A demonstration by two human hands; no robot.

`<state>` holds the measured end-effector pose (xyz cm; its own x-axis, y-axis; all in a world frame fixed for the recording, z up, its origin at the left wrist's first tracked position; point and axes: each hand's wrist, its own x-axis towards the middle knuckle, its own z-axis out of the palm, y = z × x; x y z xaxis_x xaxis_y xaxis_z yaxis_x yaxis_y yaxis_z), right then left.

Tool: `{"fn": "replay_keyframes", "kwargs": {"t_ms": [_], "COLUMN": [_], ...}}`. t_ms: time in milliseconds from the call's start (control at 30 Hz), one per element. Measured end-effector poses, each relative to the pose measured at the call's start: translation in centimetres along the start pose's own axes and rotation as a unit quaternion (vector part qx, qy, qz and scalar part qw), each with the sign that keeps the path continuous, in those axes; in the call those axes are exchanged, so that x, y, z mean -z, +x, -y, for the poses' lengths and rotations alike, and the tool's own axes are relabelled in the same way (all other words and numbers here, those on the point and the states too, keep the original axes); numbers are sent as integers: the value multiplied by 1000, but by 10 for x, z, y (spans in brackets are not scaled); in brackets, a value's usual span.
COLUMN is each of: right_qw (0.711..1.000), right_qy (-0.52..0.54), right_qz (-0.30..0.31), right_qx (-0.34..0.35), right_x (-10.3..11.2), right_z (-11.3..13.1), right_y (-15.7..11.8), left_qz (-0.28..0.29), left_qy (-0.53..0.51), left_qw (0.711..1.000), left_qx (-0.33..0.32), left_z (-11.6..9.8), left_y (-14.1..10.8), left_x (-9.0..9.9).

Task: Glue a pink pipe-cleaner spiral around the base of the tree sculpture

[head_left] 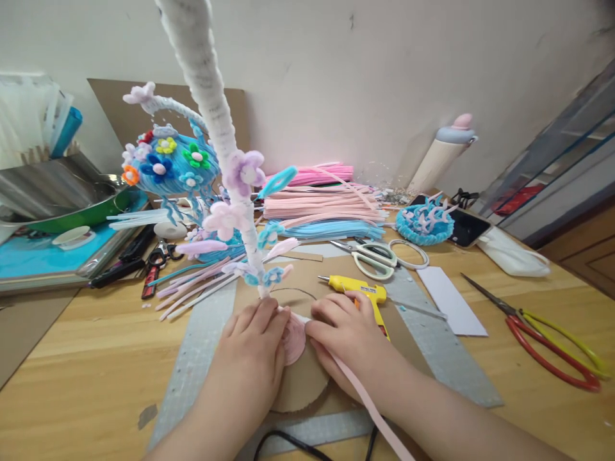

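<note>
A pink coil of fuzzy strip [294, 342] lies on a round cardboard piece [307, 387], at the foot of a tall white wrapped stem [211, 83] with lilac and blue flowers. My left hand [254, 342] rests on the coil's left side, fingers together near the stem's base. On the right, my right hand [348, 333] pinches the pink strip [368, 400] at the coil's edge; its loose end trails toward the lower right. A yellow glue gun [358, 286] lies just behind my right hand.
Bundles of pink and blue strips [321, 205] lie behind, near green-handled scissors [372, 257]. Red-and-yellow scissors [552, 346] are at the right. A blue flowered ornament [177, 163] hangs at the left. A grey cutting mat [461, 368] lies underneath; a black cable [293, 438] crosses in front.
</note>
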<state>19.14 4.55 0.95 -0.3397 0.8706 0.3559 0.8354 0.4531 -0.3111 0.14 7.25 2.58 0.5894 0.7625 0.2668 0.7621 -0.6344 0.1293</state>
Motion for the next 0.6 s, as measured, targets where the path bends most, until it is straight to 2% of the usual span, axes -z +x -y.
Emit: {"fn": "replay_keyframes", "kwargs": {"t_ms": [267,600], "right_qw": [1000,1000], "right_qy": [8,28], "right_qz": [4,0], "right_qx": [-6,-10], "right_x": [1,1], "right_z": [0,0], "right_y": [0,0], "left_qz": [-27,-20], "left_qy": [-15,-65], "left_qw": [998,997], "left_qx": [48,47], "left_z": [-1,-3], "left_y": [-2,-1], "left_x": [-1,3]}}
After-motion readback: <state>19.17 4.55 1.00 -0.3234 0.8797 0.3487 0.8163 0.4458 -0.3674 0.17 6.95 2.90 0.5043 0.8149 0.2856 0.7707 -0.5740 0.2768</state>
